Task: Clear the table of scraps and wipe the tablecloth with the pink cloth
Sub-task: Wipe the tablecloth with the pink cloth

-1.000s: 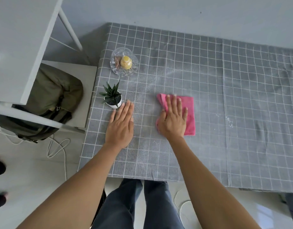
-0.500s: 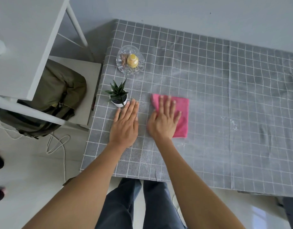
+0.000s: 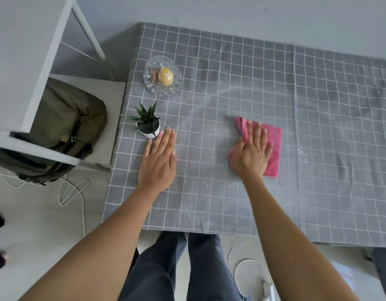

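Note:
A grey tablecloth [image 3: 242,83] with a white grid covers the table. On it lies the pink cloth [image 3: 273,146], folded and partly bunched at its left edge. My right hand [image 3: 251,153] presses flat on the pink cloth with fingers spread. Flat on the tablecloth to the left rests my left hand [image 3: 159,161], fingers together, holding nothing, its fingertips close to a small plant pot. White crumbs [image 3: 301,152] and pale smears lie on the tablecloth right of the cloth and near my right wrist.
A small green plant in a white pot [image 3: 147,124] stands near the table's left edge. Behind it sits a glass dish [image 3: 162,76] with a yellow item. A white chair with an olive backpack [image 3: 63,129] stands left. Cables [image 3: 72,192] lie on the floor.
My right hand has slid the pink cloth first left toward my left hand, then back to the right across the tablecloth. My left hand has stayed flat in place.

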The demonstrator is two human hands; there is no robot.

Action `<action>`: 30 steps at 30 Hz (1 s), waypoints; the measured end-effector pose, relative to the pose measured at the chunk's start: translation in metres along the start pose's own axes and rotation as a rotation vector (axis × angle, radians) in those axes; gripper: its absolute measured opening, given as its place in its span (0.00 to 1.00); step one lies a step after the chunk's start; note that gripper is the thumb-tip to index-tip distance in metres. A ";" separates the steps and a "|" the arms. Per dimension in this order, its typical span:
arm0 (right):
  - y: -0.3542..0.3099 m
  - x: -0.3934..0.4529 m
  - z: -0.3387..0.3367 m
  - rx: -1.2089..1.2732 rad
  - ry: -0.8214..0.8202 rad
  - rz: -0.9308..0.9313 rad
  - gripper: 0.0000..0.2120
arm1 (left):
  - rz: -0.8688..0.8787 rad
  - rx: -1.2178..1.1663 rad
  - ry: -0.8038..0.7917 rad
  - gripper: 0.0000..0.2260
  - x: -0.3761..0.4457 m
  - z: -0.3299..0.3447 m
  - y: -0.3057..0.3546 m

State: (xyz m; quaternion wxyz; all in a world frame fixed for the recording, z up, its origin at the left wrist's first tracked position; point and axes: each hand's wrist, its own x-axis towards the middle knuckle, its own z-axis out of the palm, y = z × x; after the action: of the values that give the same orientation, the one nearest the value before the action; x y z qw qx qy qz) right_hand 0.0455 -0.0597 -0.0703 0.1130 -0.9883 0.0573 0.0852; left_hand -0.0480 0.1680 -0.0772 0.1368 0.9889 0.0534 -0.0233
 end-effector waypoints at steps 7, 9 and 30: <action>-0.046 -0.019 0.007 0.071 0.004 0.118 0.28 | -0.001 -0.005 0.015 0.25 0.000 0.002 0.000; -0.062 -0.035 0.014 0.020 -0.036 -0.033 0.28 | 0.000 -0.011 0.024 0.25 0.000 0.003 0.000; 0.008 -0.085 0.010 0.100 0.032 0.230 0.28 | -0.009 -0.032 -0.018 0.24 -0.060 -0.004 -0.026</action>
State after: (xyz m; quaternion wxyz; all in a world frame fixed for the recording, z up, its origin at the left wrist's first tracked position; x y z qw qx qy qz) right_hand -0.0401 -0.0572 -0.0660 0.1507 -0.9695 0.1765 0.0787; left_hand -0.1104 0.1884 -0.0769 0.1528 0.9861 0.0571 -0.0318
